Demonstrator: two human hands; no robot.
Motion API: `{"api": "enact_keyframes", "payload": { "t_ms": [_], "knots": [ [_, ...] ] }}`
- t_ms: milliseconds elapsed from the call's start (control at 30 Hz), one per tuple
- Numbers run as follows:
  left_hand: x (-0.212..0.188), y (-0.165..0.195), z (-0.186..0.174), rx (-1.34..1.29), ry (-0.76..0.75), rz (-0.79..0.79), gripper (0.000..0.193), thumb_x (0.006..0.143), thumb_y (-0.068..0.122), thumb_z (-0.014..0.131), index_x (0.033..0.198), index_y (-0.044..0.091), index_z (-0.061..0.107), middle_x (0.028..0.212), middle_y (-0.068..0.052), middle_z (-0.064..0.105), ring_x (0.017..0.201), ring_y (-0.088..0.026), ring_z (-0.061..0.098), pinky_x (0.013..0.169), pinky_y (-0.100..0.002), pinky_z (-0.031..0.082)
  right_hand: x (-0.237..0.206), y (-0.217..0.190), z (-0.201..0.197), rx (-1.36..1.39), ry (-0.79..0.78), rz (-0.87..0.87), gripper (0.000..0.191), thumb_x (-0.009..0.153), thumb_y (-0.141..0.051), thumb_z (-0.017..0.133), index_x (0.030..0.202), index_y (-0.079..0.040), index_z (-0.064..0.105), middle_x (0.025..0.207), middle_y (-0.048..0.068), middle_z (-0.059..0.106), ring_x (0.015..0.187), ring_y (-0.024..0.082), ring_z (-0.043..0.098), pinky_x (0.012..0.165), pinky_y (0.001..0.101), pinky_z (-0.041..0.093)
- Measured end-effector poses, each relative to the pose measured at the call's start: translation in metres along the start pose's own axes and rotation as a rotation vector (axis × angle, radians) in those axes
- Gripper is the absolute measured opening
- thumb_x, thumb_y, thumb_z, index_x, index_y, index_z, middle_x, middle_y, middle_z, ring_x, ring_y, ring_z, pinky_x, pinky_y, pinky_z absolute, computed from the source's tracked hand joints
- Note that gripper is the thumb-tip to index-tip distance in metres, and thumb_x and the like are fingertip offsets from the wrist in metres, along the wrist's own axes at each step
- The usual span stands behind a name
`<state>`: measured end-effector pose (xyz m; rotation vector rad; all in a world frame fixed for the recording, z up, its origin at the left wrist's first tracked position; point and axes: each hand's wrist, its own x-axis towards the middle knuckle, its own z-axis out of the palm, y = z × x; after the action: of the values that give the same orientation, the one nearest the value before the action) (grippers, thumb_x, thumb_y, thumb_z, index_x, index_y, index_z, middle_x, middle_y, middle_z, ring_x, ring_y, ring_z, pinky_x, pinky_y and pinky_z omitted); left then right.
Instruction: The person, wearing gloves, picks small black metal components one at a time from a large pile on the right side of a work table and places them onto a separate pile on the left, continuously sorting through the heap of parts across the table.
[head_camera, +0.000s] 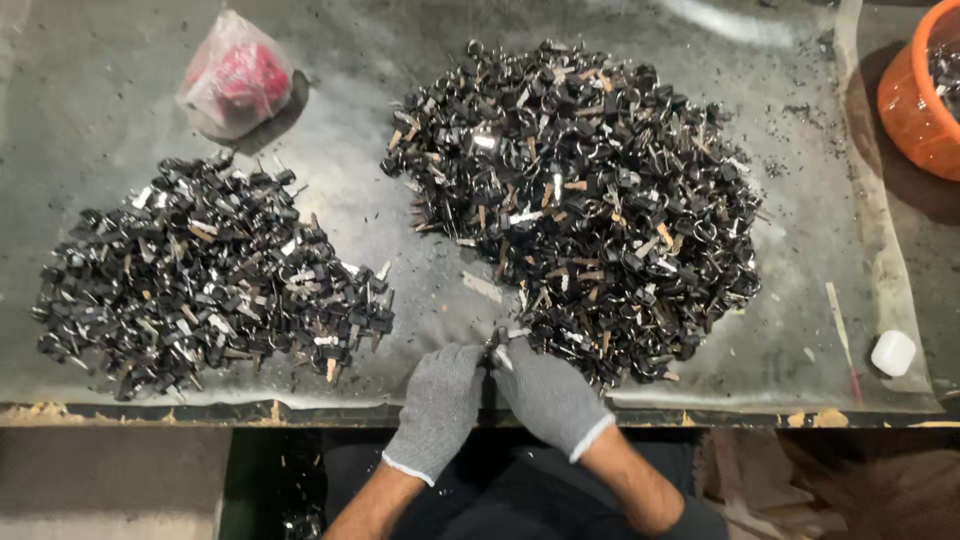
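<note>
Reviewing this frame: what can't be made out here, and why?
- Small part pinched between the left hand and right hand: head view, gloved fingers cover most of it; kind unclear.
- Orange tub: cut off by the right edge; contents mostly out of view.
- Plastic bag: cloudy film blurs the red contents.
- Single pieces in the right pile and left pile: too small to identify.

Two heaps of small parts on tabletop (400, 235), hands at near edge.
Smaller heap (205, 270) is placed left, larger heap (585, 205) right and further back. A tied bag (235, 75) is set behind the smaller heap. A bucket (915, 95) is seen far right, a small bottle (893, 352) near right. Left hand (440, 400) and right hand (545, 390) are held touching, just before the larger heap.
</note>
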<state>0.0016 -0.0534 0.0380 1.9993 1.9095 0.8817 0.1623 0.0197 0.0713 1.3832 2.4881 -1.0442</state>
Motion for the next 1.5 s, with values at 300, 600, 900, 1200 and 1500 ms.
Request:
{"api": "enact_keyframes", "payload": {
  "t_ms": [300, 600, 900, 1200, 1500],
  "knots": [
    [-0.003, -0.001, -0.003, -0.064, -0.012, -0.028, 0.041, 0.079, -0.002, 0.063, 0.119, 0.004, 0.067, 0.092, -0.015, 0.069, 0.087, -0.035, 0.068, 0.08, -0.047, 0.054, -0.009, -0.012, 0.022, -0.359, 0.151, 0.026, 0.048, 0.088, -0.011, 0.061, 0.13, 0.008, 0.049, 0.112, 0.024, 0.065, 0.075, 0.04, 0.073, 0.05, 0.0391, 0.061],
    [-0.006, 0.006, -0.002, -0.007, 0.207, -0.025, 0.025, 0.084, 0.008, 0.069, 0.109, 0.008, 0.067, 0.09, -0.011, 0.071, 0.08, -0.032, 0.07, 0.072, -0.046, 0.054, 0.001, -0.003, 0.0, 0.01, 0.044, 0.111, 0.035, 0.1, -0.034, 0.058, 0.121, -0.007, 0.054, 0.081, 0.017, 0.074, 0.08, 0.037, 0.075, 0.066, 0.0463, 0.059],
    [-0.008, 0.004, -0.001, 0.032, 0.046, -0.143, 0.007, 0.079, 0.012, 0.075, 0.08, 0.009, 0.069, 0.072, -0.01, 0.068, 0.065, -0.03, 0.067, 0.061, -0.046, 0.051, -0.02, -0.008, 0.012, -0.421, 0.18, -0.132, 0.019, 0.088, -0.012, 0.06, 0.104, -0.002, 0.059, 0.102, 0.018, 0.07, 0.078, 0.031, 0.074, 0.053, 0.0408, 0.062],
    [-0.006, 0.009, -0.005, 0.018, 0.101, -0.046, 0.008, 0.076, 0.011, 0.076, 0.081, 0.009, 0.07, 0.068, -0.012, 0.066, 0.063, -0.031, 0.068, 0.059, -0.047, 0.051, -0.008, 0.0, 0.0, -0.116, -0.08, 0.05, 0.055, 0.104, -0.027, 0.053, 0.15, -0.004, 0.034, 0.082, 0.018, 0.075, 0.074, 0.036, 0.073, 0.063, 0.0482, 0.058],
    [-0.007, 0.024, -0.036, 0.017, -0.346, -0.284, 0.024, 0.096, 0.032, 0.07, 0.084, 0.011, 0.071, 0.073, -0.014, 0.068, 0.068, -0.036, 0.068, 0.061, -0.051, 0.052, -0.017, -0.001, -0.007, -0.027, 0.038, 0.072, 0.041, 0.098, -0.031, 0.06, 0.131, -0.007, 0.052, 0.08, 0.02, 0.075, 0.072, 0.039, 0.073, 0.063, 0.0504, 0.059]
  ]
}}
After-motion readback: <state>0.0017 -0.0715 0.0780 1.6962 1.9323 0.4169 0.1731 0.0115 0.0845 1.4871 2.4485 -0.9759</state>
